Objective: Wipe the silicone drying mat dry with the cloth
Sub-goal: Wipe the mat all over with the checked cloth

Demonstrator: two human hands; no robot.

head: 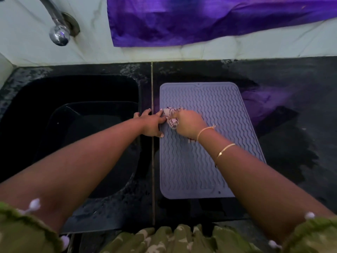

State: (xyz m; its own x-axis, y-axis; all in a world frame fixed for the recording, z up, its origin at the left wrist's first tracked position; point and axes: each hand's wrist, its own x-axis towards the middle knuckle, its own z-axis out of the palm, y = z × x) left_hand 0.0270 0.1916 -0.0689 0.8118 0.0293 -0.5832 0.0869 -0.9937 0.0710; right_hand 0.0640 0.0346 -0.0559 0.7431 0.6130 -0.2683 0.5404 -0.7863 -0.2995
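2 hands point(151, 123), 1 cloth point(170, 117), 1 silicone drying mat point(209, 157), 1 sink point(27, 99)

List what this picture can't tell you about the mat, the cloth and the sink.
- Head view: whether the mat is wet; no drops resolve, and the right hand and forearm cover its middle.
- Head view: the cloth is bunched under the right hand, so its full shape is hidden.
- Head view: the sink interior is too dark; the left hand and arm cross it.
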